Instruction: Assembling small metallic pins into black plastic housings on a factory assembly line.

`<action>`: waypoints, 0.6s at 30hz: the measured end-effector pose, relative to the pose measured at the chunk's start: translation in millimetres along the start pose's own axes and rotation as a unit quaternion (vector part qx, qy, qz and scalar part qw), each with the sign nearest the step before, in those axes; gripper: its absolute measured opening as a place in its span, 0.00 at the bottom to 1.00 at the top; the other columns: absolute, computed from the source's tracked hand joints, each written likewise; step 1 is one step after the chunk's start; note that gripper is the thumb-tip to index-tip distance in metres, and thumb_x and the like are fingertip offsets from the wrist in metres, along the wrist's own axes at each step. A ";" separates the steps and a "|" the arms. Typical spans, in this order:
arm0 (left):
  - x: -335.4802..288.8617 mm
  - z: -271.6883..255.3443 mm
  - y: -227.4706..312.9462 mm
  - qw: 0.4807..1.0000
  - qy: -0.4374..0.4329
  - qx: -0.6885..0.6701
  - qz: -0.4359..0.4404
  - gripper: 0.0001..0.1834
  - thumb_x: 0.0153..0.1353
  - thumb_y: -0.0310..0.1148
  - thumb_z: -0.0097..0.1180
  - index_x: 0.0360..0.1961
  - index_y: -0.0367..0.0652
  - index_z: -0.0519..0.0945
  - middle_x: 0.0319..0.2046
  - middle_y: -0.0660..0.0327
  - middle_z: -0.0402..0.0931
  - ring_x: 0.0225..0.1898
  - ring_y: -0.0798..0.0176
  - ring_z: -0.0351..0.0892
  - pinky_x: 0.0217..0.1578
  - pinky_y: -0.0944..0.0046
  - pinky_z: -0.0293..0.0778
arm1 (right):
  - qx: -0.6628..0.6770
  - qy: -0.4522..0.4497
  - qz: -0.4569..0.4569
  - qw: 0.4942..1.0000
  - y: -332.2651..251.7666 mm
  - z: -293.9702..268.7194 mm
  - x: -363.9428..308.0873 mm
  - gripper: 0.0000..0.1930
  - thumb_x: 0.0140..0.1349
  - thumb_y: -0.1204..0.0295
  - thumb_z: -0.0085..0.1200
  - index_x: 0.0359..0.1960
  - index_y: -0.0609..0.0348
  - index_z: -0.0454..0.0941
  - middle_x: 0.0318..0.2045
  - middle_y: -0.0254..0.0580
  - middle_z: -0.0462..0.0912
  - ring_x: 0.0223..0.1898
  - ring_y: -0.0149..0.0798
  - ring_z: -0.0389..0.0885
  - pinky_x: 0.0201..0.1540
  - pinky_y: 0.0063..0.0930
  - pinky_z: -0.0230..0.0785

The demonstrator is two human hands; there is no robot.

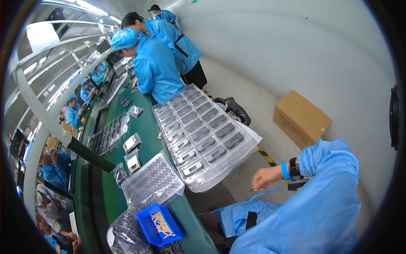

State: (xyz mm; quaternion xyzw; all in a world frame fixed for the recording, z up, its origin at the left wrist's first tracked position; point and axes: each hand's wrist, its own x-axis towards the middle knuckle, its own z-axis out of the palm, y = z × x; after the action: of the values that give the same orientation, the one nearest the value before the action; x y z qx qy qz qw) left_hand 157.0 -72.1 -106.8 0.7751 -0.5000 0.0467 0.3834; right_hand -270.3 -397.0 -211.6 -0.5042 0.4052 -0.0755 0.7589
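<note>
My right hand [268,178] reaches in from the lower right, held over the floor beside the bench. Its fingers are drawn together, slightly blurred, and a tiny item may be at their tips; I cannot make it out. A blue band and a black watch [294,168] are on that wrist. Just below the hand runs a light blue cord [265,194]. My left hand is not in view. Nearest on the bench is a large clear plastic tray [198,180], its pockets filled with several dark grey rectangular parts [206,144].
A blue bin [146,224] of small beige pieces stands on the green bench [192,224], near bubble wrap [154,180] and bagged parts. Co-workers in blue [158,70] stand at the far end. A cardboard box [300,118] and black bag [232,109] are on the floor.
</note>
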 end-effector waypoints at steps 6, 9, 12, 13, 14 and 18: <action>-17.2 6.8 -63.6 0.996 -0.038 -0.063 0.050 0.10 0.60 0.28 0.38 0.36 0.34 0.71 0.36 0.48 0.71 0.38 0.50 0.72 0.40 0.52 0.72 | 0.312 0.241 0.235 0.889 161.5 0.8 -57.0 0.07 0.53 0.71 0.55 0.28 0.62 0.74 0.23 0.39 0.75 0.25 0.31 0.74 0.29 0.26 0.71; -17.8 25.3 -50.9 0.997 -0.011 -0.074 0.029 0.11 0.60 0.29 0.38 0.37 0.33 0.70 0.34 0.49 0.70 0.37 0.50 0.72 0.41 0.49 0.70 | 0.285 0.380 0.302 0.826 197.9 28.8 -63.4 0.08 0.53 0.72 0.55 0.28 0.65 0.74 0.24 0.40 0.75 0.26 0.33 0.75 0.28 0.28 0.71; -11.1 16.6 -62.0 0.992 -0.075 -0.096 0.032 0.11 0.60 0.29 0.41 0.39 0.33 0.68 0.32 0.51 0.70 0.37 0.53 0.71 0.43 0.50 0.70 | 0.175 0.454 0.276 0.829 164.1 40.3 -67.1 0.08 0.53 0.71 0.55 0.29 0.64 0.74 0.24 0.39 0.76 0.25 0.32 0.75 0.27 0.26 0.70; -9.7 9.5 -70.9 0.977 -0.164 -0.122 0.061 0.11 0.60 0.29 0.43 0.41 0.33 0.68 0.32 0.53 0.69 0.37 0.54 0.71 0.43 0.52 0.70 | 0.102 0.459 0.207 0.858 129.2 49.5 -61.6 0.08 0.53 0.71 0.54 0.29 0.63 0.75 0.25 0.38 0.77 0.24 0.31 0.75 0.26 0.25 0.70; -9.4 8.9 -70.1 0.978 -0.158 -0.125 0.058 0.11 0.60 0.29 0.43 0.41 0.33 0.68 0.32 0.53 0.69 0.37 0.54 0.71 0.43 0.52 0.70 | 0.028 0.459 0.135 0.878 91.5 59.9 -52.1 0.08 0.52 0.70 0.54 0.30 0.63 0.75 0.25 0.37 0.78 0.24 0.30 0.75 0.26 0.23 0.69; 10.2 16.5 25.6 0.811 0.000 -0.524 -0.260 0.11 0.59 0.26 0.46 0.44 0.39 0.66 0.35 0.57 0.70 0.36 0.62 0.71 0.39 0.63 0.71 | -0.247 0.255 -0.326 0.876 -64.8 112.8 -19.3 0.06 0.53 0.70 0.53 0.28 0.60 0.75 0.27 0.40 0.76 0.30 0.34 0.74 0.33 0.24 0.67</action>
State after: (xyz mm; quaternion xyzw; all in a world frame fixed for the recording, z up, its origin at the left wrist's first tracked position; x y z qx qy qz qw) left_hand 136.1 -95.4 -99.6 0.5582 -0.2283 -0.3235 0.7292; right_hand -186.1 -338.5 -129.3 -0.7422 0.4031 -0.3415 0.4122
